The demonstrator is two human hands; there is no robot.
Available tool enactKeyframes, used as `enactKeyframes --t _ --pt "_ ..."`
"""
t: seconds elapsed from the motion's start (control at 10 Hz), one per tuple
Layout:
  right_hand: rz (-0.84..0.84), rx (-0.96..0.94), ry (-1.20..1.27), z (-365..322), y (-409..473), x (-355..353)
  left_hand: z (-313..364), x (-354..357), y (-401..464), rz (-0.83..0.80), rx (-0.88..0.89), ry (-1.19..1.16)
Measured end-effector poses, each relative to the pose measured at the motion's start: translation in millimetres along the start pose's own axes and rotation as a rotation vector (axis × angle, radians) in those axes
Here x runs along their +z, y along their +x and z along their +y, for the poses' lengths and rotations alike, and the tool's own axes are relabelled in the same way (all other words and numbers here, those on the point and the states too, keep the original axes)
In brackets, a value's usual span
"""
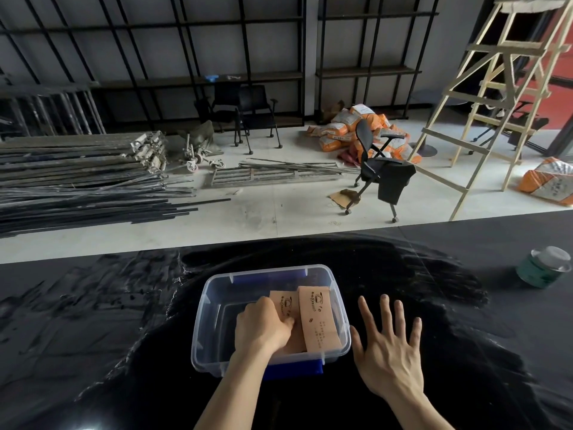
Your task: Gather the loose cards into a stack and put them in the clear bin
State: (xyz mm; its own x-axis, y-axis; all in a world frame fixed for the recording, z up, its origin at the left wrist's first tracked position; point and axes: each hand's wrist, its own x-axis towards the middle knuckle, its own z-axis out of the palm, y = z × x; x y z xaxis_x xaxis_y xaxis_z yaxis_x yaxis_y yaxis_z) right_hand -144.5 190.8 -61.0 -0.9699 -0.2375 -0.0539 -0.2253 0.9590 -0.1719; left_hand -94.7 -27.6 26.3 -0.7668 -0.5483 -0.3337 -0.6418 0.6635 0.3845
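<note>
A clear plastic bin [203, 308] with blue handle clips stands on the black table in front of me. Inside it lie tan printed cards [316, 318], one stack leaning along the right side and another partly under my hand. My left hand [263, 328] reaches down into the bin, its fingers curled and pressing on the left card stack [283, 304]. Just right of the bin, my right hand [390, 346] is spread flat with fingers apart over the table, holding nothing.
The black glossy table [108, 336] stretches left and right. A green tin with a pale lid [544, 268] stands at the far right. Beyond the table edge are the floor, metal bars, chairs, sacks and a wooden ladder.
</note>
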Motion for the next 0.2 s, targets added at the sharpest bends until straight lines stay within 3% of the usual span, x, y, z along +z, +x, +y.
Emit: enactKeyframes --t 0.1,0.2 --pt "-0.089 0.017 -0.001 0.6 0.3 -4.6 -2.0 -4.4 -5.4 -0.013 0.03 0.007" --pt "-0.131 0.049 0.08 -0.6 5.1 -17.0 -10.4 -14.9 -15.2 0.099 0.081 0.056"
